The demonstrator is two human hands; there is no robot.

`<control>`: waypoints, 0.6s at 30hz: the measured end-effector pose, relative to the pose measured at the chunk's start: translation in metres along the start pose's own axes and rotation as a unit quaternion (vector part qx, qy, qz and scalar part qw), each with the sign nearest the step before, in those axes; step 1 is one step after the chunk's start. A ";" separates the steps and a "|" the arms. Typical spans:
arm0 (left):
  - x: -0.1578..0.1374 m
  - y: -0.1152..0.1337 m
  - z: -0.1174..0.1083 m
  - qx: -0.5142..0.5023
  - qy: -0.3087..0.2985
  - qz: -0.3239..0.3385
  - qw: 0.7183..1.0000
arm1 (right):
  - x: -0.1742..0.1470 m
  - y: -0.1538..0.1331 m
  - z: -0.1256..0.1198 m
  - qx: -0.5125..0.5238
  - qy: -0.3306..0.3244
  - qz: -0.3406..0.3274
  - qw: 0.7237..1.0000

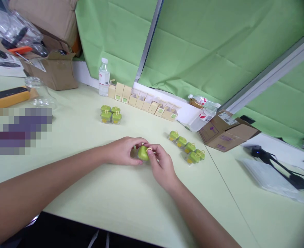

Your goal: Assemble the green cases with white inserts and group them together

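Note:
Between my two hands, just above or on the pale table, is a small clear container with a green lid (143, 153) and a yellowish loop on top. My left hand (124, 151) curves around its left side, fingers behind and thumb in front. My right hand (162, 164) pinches at the loop on the lid's right side. Further back on the left stands a cluster of similar green-lidded containers (111, 115). On the right, several more green-lidded containers (190, 148) form a slanting row.
A line of small cream-coloured boxes (139, 100) runs along the back, beside an upright water bottle (104, 78). Cardboard boxes stand at the left (60, 70) and right (226, 132). More bottles (205, 113) lie at the back right. Black cables (283, 168) and plastic bags lie far right.

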State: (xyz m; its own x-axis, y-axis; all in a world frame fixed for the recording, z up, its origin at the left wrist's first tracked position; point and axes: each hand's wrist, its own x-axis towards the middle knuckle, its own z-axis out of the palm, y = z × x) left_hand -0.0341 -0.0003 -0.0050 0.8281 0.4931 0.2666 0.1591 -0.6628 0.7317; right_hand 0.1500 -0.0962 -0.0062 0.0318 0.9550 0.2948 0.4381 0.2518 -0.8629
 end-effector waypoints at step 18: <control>-0.004 -0.002 -0.021 0.196 0.133 0.074 0.969 | 0.010 -0.009 -0.019 0.360 0.003 0.287 0.888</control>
State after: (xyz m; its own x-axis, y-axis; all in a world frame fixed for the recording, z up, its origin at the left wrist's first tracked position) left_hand -0.0487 0.0113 0.0052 0.6983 0.4689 0.5408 0.2834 -0.8750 0.3926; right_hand 0.1628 -0.0916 0.0126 0.0704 0.9581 -0.2777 -0.3385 -0.2390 -0.9101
